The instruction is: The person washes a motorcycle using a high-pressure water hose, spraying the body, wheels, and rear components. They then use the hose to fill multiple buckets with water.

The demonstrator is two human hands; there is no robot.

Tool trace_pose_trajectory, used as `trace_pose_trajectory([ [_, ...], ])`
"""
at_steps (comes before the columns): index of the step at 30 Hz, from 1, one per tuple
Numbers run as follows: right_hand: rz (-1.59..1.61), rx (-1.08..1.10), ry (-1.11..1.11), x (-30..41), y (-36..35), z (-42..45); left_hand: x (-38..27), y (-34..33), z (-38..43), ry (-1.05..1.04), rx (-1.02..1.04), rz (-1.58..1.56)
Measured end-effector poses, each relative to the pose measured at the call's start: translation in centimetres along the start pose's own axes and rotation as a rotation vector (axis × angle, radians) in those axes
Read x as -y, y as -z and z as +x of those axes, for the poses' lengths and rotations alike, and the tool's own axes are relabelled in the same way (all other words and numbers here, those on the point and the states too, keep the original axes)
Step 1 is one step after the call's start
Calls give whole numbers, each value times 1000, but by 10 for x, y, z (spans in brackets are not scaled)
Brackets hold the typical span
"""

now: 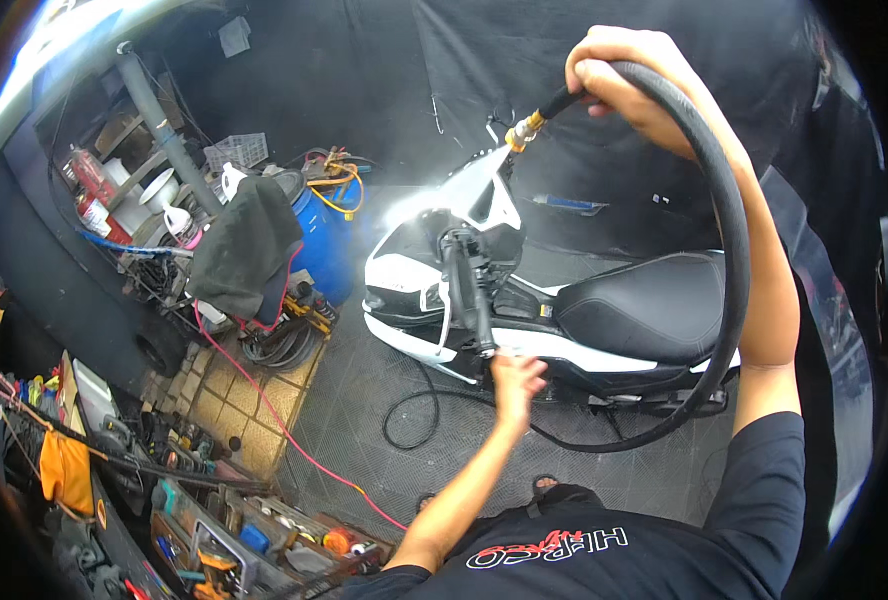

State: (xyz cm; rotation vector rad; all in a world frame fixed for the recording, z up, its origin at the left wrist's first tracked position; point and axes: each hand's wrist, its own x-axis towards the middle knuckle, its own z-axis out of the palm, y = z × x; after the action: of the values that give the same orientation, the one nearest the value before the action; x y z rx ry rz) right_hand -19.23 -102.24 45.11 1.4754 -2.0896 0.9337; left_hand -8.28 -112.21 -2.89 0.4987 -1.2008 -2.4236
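Before me stands a white and black motor scooter, its black seat [650, 304] to the right and its handlebar [468, 289] across the middle. Raised at the upper right, my right hand [631, 82] grips a thick black hose [733, 247] just behind its brass nozzle [522, 133]. A bright white spray [451, 187] leaves the nozzle towards the scooter's front. My left hand [517, 382] is at the near end of the handlebar grip, fingers spread; whether it touches the grip I cannot tell. The hose loops down to the floor beside the scooter.
Blue plastic drums [324, 244] and a dark cloth [252, 244] over clutter stand left of the scooter. A thin red hose [286, 427] crosses the dark grid floor mat [339, 420]. Tool trays [264, 525] fill the lower left. Black sheeting [339, 82] hangs behind.
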Motion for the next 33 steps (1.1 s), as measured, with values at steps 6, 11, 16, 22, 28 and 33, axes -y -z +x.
trace_pose_trajectory([
  [6,-186,-165,264,43,-83,19,-18,44,-152,138,1087,67],
  [11,-281,-90,260,90,-136,45,-42,118,-174,-42,1095,317],
  [16,-387,-39,257,132,-192,49,-61,152,-194,-38,1068,335],
  [22,-395,89,179,144,-233,65,-78,182,-196,-128,1027,288],
  [28,-529,-9,213,110,-253,98,-100,188,-179,-100,901,264],
  [33,-334,220,182,158,-289,86,-85,219,-176,-96,953,348],
])
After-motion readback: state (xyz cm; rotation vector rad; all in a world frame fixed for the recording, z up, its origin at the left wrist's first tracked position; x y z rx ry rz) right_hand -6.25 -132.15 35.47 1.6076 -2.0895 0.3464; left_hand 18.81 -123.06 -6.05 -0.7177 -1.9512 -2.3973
